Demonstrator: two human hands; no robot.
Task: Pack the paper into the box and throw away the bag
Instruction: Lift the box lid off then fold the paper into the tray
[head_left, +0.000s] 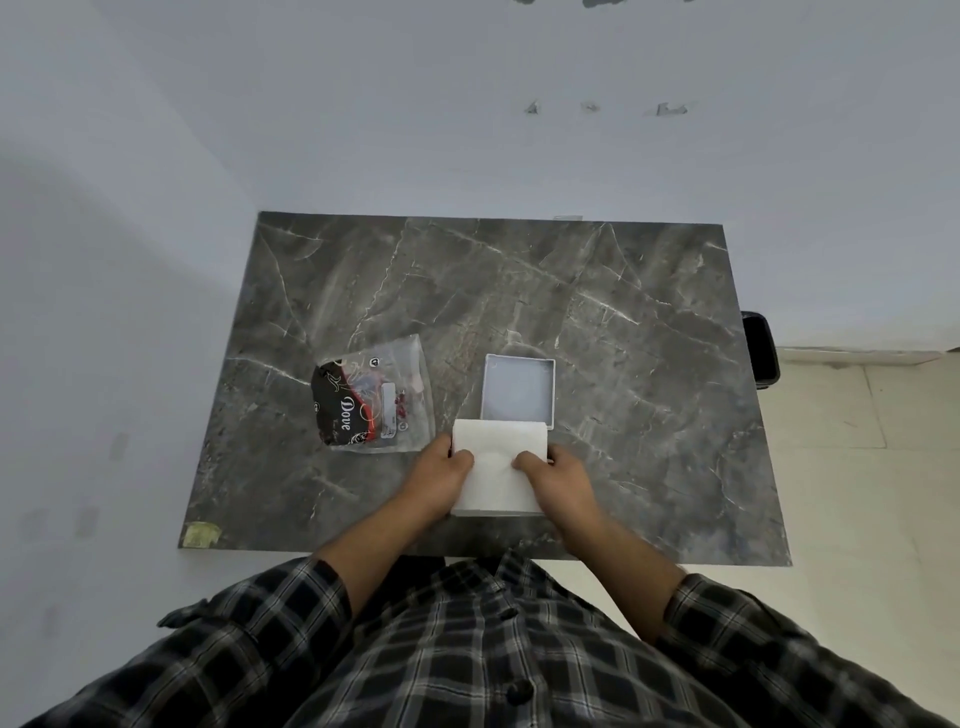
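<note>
A stack of white paper (496, 447) lies on the dark marble table (623, 322), just in front of an open, empty white box (518, 391). My left hand (441, 475) grips the stack's left edge with its thumb on top. Its right edge is held the same way by my right hand (553, 480). The paper's far edge touches or overlaps the box's near rim. To the left of the box lies a clear plastic bag (376, 397) with a dark "Dove" print, flat on the table and untouched.
A black bin (759, 349) stands on the floor beyond the table's right edge. A yellowish patch of tape (200, 534) sits at the near left corner. White walls bound the table behind and to the left.
</note>
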